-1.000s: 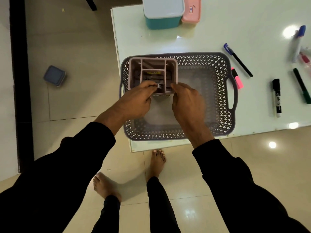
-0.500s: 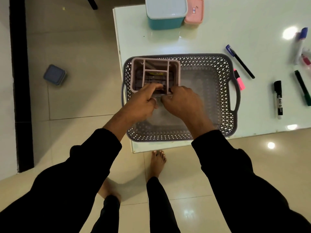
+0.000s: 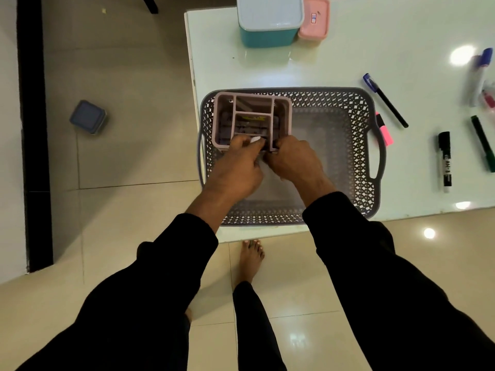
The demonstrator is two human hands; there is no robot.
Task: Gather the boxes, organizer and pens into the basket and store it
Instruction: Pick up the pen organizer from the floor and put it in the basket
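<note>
Black marker (image 3: 445, 159) right of the basket (image 3: 348, 145): print unreadable. Organizer (image 3: 251, 120) stands in the basket's far-left corner; left hand (image 3: 235, 167) and right hand (image 3: 294, 162), close together, grip its near wall.

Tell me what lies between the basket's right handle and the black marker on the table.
In the head view, a pink highlighter lies right beside the basket handle; beyond it, bare table runs to the black marker.

Black marker (image 3: 445, 162) right of the basket (image 3: 356, 145), white label with print (too blurred to read), pink box (image 3: 314, 18) sticker likewise unreadable
</note>
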